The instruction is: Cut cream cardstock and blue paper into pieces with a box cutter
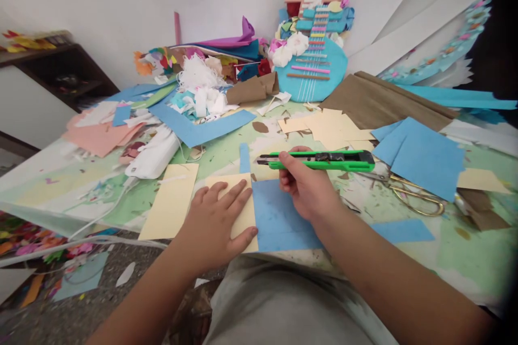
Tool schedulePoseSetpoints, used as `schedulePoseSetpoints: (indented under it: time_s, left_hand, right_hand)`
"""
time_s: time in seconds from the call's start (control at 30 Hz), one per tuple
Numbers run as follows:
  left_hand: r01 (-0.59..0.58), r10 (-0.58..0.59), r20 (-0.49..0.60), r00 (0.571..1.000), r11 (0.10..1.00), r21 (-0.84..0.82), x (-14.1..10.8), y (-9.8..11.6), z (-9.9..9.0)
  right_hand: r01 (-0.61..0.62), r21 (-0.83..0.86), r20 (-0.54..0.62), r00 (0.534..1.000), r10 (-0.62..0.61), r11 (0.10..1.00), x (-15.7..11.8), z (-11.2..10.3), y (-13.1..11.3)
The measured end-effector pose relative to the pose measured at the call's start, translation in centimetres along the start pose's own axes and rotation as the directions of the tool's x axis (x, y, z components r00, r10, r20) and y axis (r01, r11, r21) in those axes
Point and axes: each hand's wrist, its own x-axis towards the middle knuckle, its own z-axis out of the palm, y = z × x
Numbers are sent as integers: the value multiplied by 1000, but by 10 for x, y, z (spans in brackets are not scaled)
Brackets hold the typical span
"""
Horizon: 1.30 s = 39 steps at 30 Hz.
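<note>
My left hand [220, 218] lies flat, fingers spread, on a cream sheet of paper [246, 202] at the table's front edge. Under or against that sheet's right edge lies a blue sheet of paper [273, 215]; which one overlaps I cannot tell. A green utility knife [343, 160] is gripped in my right hand [305, 183], held just above the blue sheet with its tip pointing left. A narrow blue strip [244, 158] lies beyond my left fingertips. Another cream piece [172, 199] rests left of my left hand.
Gold-handled scissors [421, 199] lie right of the knife, near folded blue paper [424, 156]. A white power strip [154, 153] with a cable sits at the left. Paper scraps and a turquoise paper guitar [311, 73] stand at the back by the wall.
</note>
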Motion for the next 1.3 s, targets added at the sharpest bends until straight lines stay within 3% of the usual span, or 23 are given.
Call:
schedulePoseSetpoints:
  time_s: [0.2,0.33,0.6,0.73,0.9,1.1,1.3]
  left_hand:
    - [-5,4,17,1000,1000,17,1,1,0]
    - [-10,9,24,1000,1000,25,2,1,0]
    - [-14,13,23,1000,1000,25,1,1,1]
    - [-10,10,21,1000,1000,10,1,0,1]
    - [5,-5,19,1000,1000,-5,2,1,0]
    - [10,-10,5,1000,1000,-12,2,0,0]
    - [21,-22,-21,1000,1000,-10,2,-1,3]
  right_hand:
    - [-26,-196,-38,999,19,980,11,-5,7]
    - [-66,-298,23,997,77,952,13,-7,9]
    - [195,-547,287,957,-36,814,4,-12,13]
    - [287,-658,336,939,-69,696,4,-13,16]
    - [303,-671,366,929,-54,677,5,-12,16]
    - [399,-740,392,910,-134,541,5,-12,15]
    - [462,-720,434,882,-184,518,3,-7,14]
